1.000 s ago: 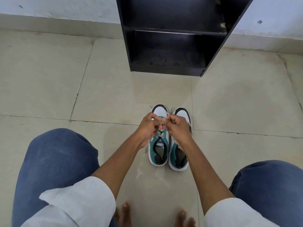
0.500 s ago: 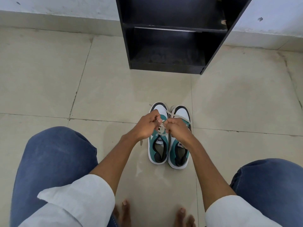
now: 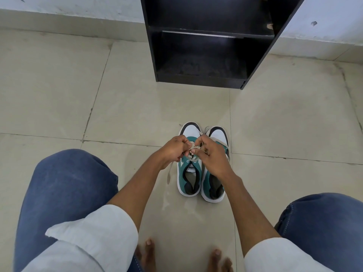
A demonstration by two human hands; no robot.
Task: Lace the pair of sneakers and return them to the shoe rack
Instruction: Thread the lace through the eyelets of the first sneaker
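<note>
sneakers [image 3: 202,173] side by side, rack [image 3: 206,79] beyond

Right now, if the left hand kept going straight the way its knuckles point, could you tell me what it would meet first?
Probably the right hand: the left hand points across the left sneaker toward it, both pinching the lace, almost touching.

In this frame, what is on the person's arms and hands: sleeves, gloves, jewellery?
Both hands, the left hand and the right hand, are bare, with no gloves, rings or watch visible. Each arm has a white sleeve rolled up, leaving the forearms uncovered. The left cuff shows a folded, loose edge.
</note>
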